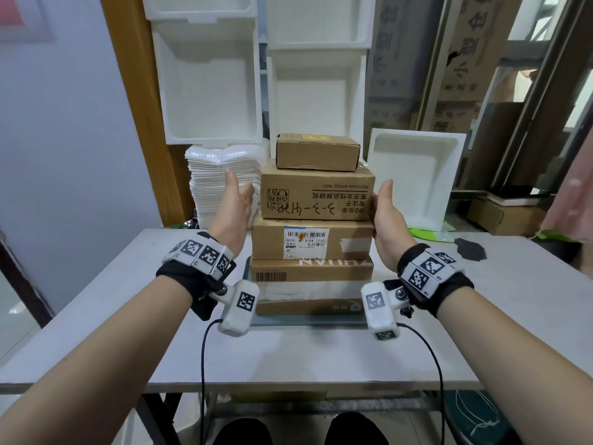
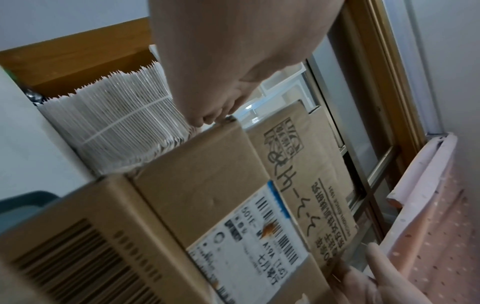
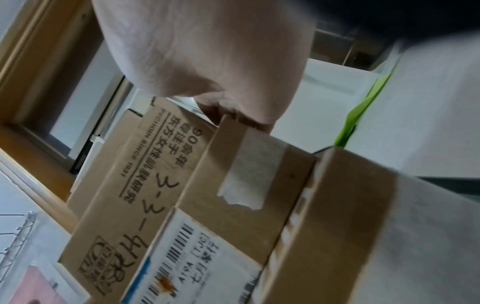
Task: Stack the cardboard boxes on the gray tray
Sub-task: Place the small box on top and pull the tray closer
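- Five cardboard boxes stand in one stack on the gray tray [image 1: 282,321], which sits on a pale table [image 1: 96,332].
- Bottom box [image 1: 308,305] is flat, partly covered with white wrap; above it a thin box with a barcode [image 1: 311,270]; then a labelled box [image 1: 311,239] with a shipping sticker and a strip of tape.
- Fourth up: printed box [image 1: 317,195] with handwritten marks. Small box [image 1: 317,153] sits on top, set a little toward the back.
- Left hand [image 1: 233,205] is held open beside the stack's left side, fingers straight, just apart from the cardboard in the head view.
- Right hand [image 1: 386,216] lies flat against the right side of the stack, at the seam of printed and labelled boxes, fingers straight.
- Behind: white foam trays [image 1: 208,91] leaning upright, a pile of white bags [image 1: 211,175] at left.
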Action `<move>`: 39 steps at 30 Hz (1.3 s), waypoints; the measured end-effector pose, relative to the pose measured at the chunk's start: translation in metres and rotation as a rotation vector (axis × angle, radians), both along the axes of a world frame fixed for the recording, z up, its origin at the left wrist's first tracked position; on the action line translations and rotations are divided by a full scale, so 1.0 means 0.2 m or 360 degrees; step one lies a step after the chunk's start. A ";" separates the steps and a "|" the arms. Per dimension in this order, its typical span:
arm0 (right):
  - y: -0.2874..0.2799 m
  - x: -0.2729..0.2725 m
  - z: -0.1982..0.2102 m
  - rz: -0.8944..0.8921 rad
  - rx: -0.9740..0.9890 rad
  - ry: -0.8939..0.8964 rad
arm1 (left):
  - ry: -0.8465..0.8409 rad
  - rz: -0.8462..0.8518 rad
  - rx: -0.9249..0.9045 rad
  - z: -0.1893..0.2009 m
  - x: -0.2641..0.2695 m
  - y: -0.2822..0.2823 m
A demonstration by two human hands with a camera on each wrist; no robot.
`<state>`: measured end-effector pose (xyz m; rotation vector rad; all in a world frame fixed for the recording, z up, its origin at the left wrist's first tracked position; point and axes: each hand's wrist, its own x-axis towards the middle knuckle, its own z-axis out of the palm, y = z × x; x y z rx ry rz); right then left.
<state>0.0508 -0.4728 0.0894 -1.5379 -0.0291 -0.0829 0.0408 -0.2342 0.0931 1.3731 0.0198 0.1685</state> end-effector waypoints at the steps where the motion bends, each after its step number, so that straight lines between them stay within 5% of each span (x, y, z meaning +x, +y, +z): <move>1: 0.01 0.00 0.02 -0.0005 -0.0023 0.0015 | 0.0003 -0.0053 0.0003 0.01 0.00 -0.01; 17: 0.03 -0.02 0.01 -0.0048 -0.0150 0.0039 | -0.0035 -0.0115 0.0279 0.04 -0.04 -0.03; 28: 0.05 0.00 0.26 -0.0009 -0.0384 -0.0203 | -0.0095 -0.0040 0.0398 0.26 -0.01 -0.03; 39: 0.08 0.04 0.30 0.0032 -0.0503 -0.0233 | -0.0071 -0.0115 0.0574 0.34 -0.05 -0.12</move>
